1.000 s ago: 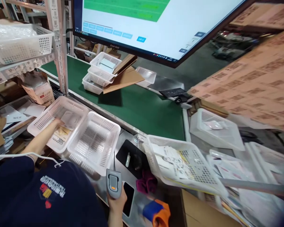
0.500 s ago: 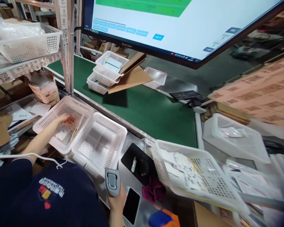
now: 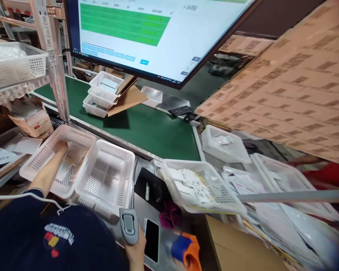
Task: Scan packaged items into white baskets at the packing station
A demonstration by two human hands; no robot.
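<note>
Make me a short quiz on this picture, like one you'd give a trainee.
1. What does the person's right hand hold?
2. True or false: the phone lies on the metal table.
3. Where is the person's left hand?
A) on the screen
B) inside a white basket
C) on the green belt

Key: 1. A grey scanner. 2. True. 3. B.

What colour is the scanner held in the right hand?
The scanner in the right hand is grey; it shows best in the head view.
</note>
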